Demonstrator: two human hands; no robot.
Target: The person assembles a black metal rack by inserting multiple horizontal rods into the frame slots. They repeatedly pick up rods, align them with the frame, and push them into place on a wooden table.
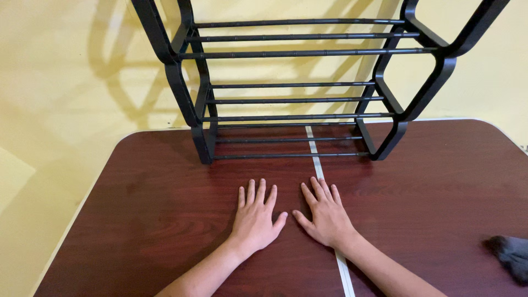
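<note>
Black rack standing assembled on counter; both hands flat and empty.

Dark red wood-grain counter (137, 220) stands against a yellow wall (55, 82). Left hand (254, 217) lies palm down, fingers spread, gripping nothing, near the middle of the counter. Just beside it, not touching, right hand (326, 214) lies the same way, open and empty, over the pale seam strip (344, 269). Beyond both, well apart from the fingertips, the black rack (291, 99) stands upright at the far edge: side frames joined, three tiers of crossbars seated, no loose parts in view. Judgement: rack appears complete as far as visible; its top is cut off. At far right, a dark grey cloth-like item (511, 256), kind unclear.
</note>
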